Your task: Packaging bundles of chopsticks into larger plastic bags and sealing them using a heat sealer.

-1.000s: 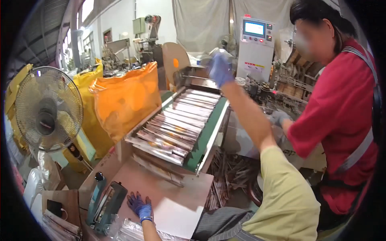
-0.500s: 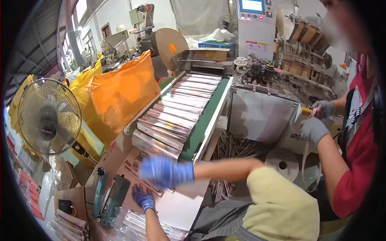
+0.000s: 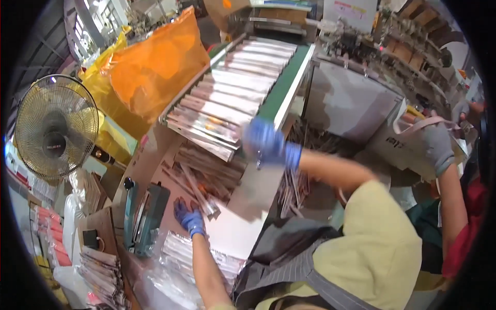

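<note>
My left hand [image 3: 189, 217], in a blue glove, rests on the pale tabletop [image 3: 237, 235] with its fingers apart, beside a loose pile of long slim wrapped packets [image 3: 194, 181]. Smeared by motion, my right hand [image 3: 268, 144] in a blue glove is over the right side of the conveyor's near end; what its fingers do is hidden by blur. A row of similar packets [image 3: 232, 82] lies crosswise on the green conveyor belt [image 3: 284, 82], the nearest ones reaching its end. Clear plastic bags [image 3: 206, 258] with packets inside lie nearest me, by my left forearm.
A teal bag sealer [image 3: 147, 217] stands left of my left hand, with a fan [image 3: 57, 129] beyond it. An orange sack [image 3: 157, 64] leans along the conveyor. More packets fill the space right of the table. At the right a co-worker's grey-gloved hand [image 3: 439, 147] holds a pale strip.
My right hand has moved right and farther away, off the packets at the belt's end, uncovering the pile below. The view has tilted downward. The co-worker's hands have shifted with the strip.
</note>
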The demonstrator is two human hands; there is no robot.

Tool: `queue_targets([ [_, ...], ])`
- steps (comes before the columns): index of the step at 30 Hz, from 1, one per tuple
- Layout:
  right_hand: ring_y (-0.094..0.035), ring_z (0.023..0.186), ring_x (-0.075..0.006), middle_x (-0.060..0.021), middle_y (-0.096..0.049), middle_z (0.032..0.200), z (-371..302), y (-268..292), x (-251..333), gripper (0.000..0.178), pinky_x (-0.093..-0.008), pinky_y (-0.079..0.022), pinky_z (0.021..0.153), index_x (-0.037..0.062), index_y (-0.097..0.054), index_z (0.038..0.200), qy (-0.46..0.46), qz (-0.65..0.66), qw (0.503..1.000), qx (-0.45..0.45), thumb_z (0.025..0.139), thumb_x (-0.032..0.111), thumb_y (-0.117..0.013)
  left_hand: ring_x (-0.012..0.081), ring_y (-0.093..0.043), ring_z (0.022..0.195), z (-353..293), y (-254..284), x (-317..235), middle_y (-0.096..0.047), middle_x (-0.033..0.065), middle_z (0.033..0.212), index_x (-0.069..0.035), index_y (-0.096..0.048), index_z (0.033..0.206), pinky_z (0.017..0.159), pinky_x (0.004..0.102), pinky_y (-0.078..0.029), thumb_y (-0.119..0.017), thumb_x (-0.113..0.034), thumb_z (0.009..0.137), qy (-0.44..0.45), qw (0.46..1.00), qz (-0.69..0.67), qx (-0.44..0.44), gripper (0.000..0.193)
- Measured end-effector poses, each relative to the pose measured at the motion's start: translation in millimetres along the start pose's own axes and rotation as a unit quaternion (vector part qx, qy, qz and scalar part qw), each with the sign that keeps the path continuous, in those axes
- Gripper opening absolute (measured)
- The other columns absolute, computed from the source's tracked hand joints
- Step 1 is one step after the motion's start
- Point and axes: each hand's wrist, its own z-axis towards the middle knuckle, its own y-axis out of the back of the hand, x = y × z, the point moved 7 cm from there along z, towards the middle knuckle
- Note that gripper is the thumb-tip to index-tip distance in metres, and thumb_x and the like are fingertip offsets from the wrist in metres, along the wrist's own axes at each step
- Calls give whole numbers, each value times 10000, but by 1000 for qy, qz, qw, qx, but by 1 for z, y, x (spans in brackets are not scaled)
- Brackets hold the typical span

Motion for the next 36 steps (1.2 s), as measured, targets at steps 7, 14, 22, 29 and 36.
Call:
queue_targets([
  [7, -500, 989, -363, -209, -535, 1035, 129, 212, -110, 422, -421, -397, 867, 67, -543, 1082, -114, -520, 803, -268, 736, 302, -603, 341, -455, 1131, 16, -5, -12, -473, 242, 1215, 62, -421, 1210, 980, 355, -333, -532, -303, 842, 92, 990, 20, -104, 530],
  [14, -335, 1227, -328, -164, -396, 1284, 190, 299, -196, 653, -489, -273, 987, 71, -396, 1270, -388, -580, 675, -239, 816, 539, -418, 282, -329, 1242, 27, -47, -66, -337, 180, 1351, 10, -308, 1325, 1027, 364, -248, -438, -447, 880, 150, 978, -118, -85, 651],
  [22, -487, 1090, -343, -181, -516, 1180, 200, 296, -254, 432, -448, -382, 917, 104, -546, 1136, -315, -643, 696, -55, 833, 365, -382, 334, -326, 1225, 39, -52, -99, -369, 203, 1315, 7, -317, 1323, 1025, 388, -239, -371, -513, 880, 145, 983, -87, -71, 685],
  [29, -598, 807, -335, -193, -600, 822, 187, 102, -145, 325, -436, -473, 722, 110, -653, 827, -146, -562, 812, 61, 813, 387, -484, 299, -360, 1205, 39, -64, -82, -387, 185, 1309, 12, -351, 1298, 1008, 366, -273, -411, -456, 886, 131, 986, -64, -83, 626],
  [36, -514, 737, -333, -219, -532, 774, 140, -90, -28, 268, -428, -409, 618, 15, -587, 724, -48, -546, 818, 173, 726, 272, -513, 236, -392, 1153, 78, -17, -82, -373, 140, 1299, 10, -291, 1319, 974, 355, -330, -517, -494, 828, 322, 748, -576, -72, 739],
])
